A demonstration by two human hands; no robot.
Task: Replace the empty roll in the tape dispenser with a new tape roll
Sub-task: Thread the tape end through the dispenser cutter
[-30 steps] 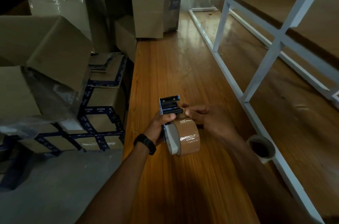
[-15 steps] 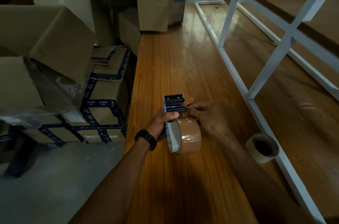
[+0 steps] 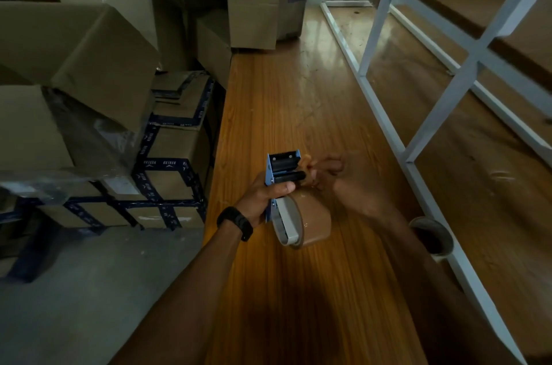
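Observation:
My left hand (image 3: pixel 265 193) grips the blue tape dispenser (image 3: pixel 282 169) by its frame, above the wooden table (image 3: pixel 298 102). A brown tape roll (image 3: pixel 315 222) sits mounted on the dispenser's grey hub. My right hand (image 3: pixel 343 182) is blurred beside the black roller, its fingertips pinching the loose tape end (image 3: pixel 310 166) near the toothed blade. The empty cardboard core (image 3: pixel 431 234) lies on the table at the right, next to the white rack.
Stacked cardboard boxes (image 3: pixel 89 66) crowd the left side and the table's far end. A white metal shelf rack (image 3: pixel 448 96) with wooden shelves runs along the right. Grey floor (image 3: pixel 74 290) lies at lower left.
My right hand has shifted a little right and up at the tape end and is now motion-blurred. My left hand keeps its hold on the dispenser.

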